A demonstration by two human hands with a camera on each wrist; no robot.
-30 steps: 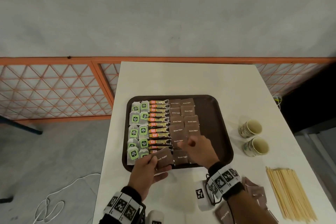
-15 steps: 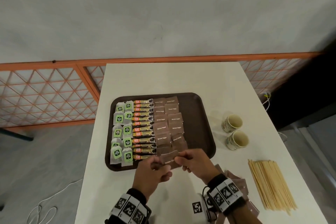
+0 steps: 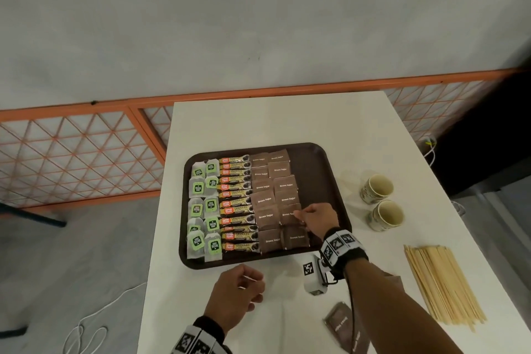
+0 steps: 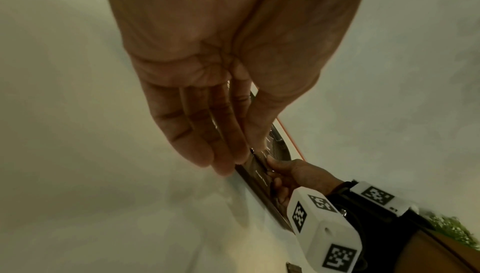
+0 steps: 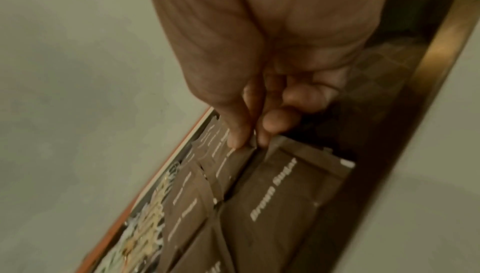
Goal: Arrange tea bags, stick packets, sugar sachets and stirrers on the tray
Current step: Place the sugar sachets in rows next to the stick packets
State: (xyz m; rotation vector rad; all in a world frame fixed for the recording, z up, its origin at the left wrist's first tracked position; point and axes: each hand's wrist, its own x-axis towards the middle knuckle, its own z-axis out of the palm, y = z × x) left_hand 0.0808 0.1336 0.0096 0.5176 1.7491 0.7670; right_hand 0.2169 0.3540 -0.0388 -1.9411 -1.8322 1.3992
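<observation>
- Since half a second ago both hands have let go of the shared sachet at the tray's near edge; right hand point(image 3: 319, 220) moved forward onto the tray, left hand point(image 3: 235, 293) pulled back over the bench point(image 3: 287, 121).
- Right grip: thumb and forefinger pinch the corner of a brown sugar sachet point(image 3: 288, 214) in the right-hand sachet column, second from the near end; right wrist view shows the fingertips point(image 5: 235, 140) closed on its edge.
- Left grip: holds nothing, fingers loosely curled, hovering near the tray's front rim.
- Tray point(image 3: 324, 175), dark brown, sits mid-bench; its right strip is bare.
- Tea bags point(image 3: 204, 207) with green tags fill two columns at the left.
- Stick packets point(image 3: 237, 204) stacked in one column just beside them.
- Sugar sachets point(image 3: 264, 201) in two columns next to the sticks, partly overlapping.
- Stirrers point(image 3: 442, 284) lie in a bundle on the bench, well right of the tray.
- Two paper cups point(image 3: 382, 201) stand between tray and stirrers.
- Spare sachets point(image 3: 344, 327) lie on the bench under the right forearm.
</observation>
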